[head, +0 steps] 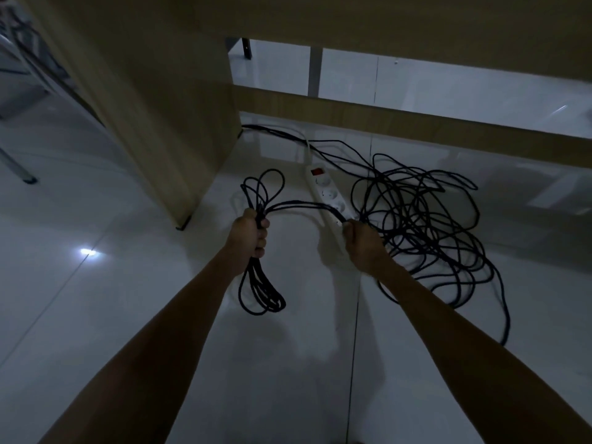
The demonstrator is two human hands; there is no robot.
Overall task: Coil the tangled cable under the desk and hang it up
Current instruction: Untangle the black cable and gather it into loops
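Head view: big light wooden desk (166,100) over glossy white floor tiles (96,315), long black tangled cable (426,219) heaped just right of a white power strip (326,190). Left hand (250,233) grips the coiled loops; right hand (360,240) pinches one strand.

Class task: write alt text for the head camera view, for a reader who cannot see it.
Two bare hands coil a black cable under a wooden desk: the left hand grips a bundle of loops, the right hand grips the strand leading to it. Most of the cable lies tangled on the white floor beside a white power strip.
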